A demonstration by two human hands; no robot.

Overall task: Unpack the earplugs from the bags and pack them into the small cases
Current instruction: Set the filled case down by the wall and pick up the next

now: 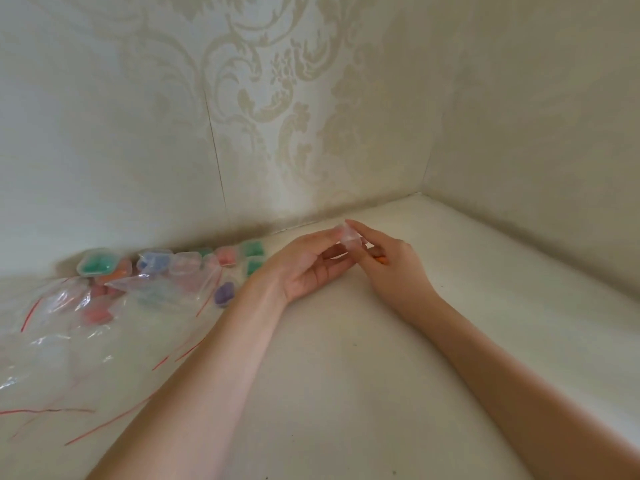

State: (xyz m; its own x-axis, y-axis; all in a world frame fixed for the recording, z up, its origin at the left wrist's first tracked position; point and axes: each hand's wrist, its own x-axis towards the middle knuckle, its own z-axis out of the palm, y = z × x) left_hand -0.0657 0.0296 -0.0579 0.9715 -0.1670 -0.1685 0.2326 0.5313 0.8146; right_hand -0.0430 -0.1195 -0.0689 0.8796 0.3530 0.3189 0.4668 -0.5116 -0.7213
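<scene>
Item: small clear case (350, 237), held above the bench (346, 375) near the back wall, pinched between both hands.

Risk: the case is small and smooth; a slip of either pinch would likely drop it onto the bench. The orange earplug (381, 260) tucked in the right hand could squeeze out and roll off while the fingers work the case.

Left hand (308, 268): palm up, fingers curled, grip closed on the case's near side.

Right hand (391, 261): knuckles up, fingertips pinching the case's far side.

Nearby: filled cases (166, 265) in a row along the wall; plastic bags (69, 317) lying at left, well apart from the hands.
</scene>
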